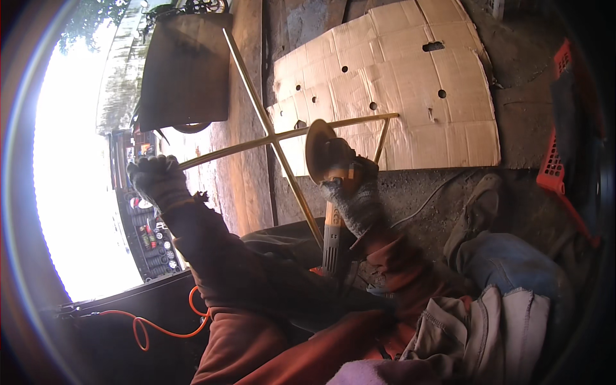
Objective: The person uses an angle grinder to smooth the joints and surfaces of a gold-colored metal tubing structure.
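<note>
My left hand (156, 182), in a dark glove with a pale cuff, is closed around the left end of a cross-shaped metal frame (240, 146). The frame is made of thin yellowish bars, with a short piece angled off its right end. In my right hand (357, 204), also gloved, is an angle grinder (332, 237) with a yellow and grey body. Its round disc (317, 149) stands at the frame's right-hand bar; whether the two touch, I cannot tell. Part of the grinder's head is hidden behind my right hand.
A flattened cardboard sheet (443, 119) with holes lies on the dirty floor beyond the grinder. At the right stands a red plastic crate (553, 160). A wooden plank (249, 186) runs along the left, near a dark panel (186, 70). An orange cord (173, 335) curls at the lower left.
</note>
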`<control>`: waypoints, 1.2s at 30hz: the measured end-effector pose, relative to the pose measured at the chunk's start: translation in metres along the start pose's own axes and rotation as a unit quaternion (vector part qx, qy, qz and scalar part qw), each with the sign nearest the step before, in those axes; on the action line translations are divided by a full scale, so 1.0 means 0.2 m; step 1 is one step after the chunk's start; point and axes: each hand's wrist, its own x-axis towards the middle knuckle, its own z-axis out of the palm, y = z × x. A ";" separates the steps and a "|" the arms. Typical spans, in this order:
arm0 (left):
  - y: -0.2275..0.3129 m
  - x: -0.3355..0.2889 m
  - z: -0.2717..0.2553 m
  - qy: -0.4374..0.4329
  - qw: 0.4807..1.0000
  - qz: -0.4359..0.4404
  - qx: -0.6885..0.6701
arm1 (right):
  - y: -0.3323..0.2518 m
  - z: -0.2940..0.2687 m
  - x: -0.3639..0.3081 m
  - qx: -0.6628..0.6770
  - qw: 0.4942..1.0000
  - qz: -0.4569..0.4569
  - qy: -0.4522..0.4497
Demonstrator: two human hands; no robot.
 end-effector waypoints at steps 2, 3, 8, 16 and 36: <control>-0.03 0.00 0.06 0.043 0.999 0.010 0.015 | 0.00 -0.02 0.02 0.050 0.997 0.038 0.038; -0.02 -0.02 0.11 0.092 0.986 0.027 0.137 | 0.02 0.00 0.02 0.026 0.999 0.022 0.036; 0.01 0.04 -0.05 0.042 0.998 -0.039 -0.023 | -0.05 0.06 0.01 -0.378 0.897 -0.224 -0.045; -0.01 0.00 0.16 0.029 0.991 0.015 0.132 | -0.06 -0.13 0.13 0.079 0.992 0.083 0.060; 0.36 0.51 0.36 -0.085 0.290 0.229 0.925 | -0.19 0.14 0.07 -0.028 0.993 -0.112 -0.031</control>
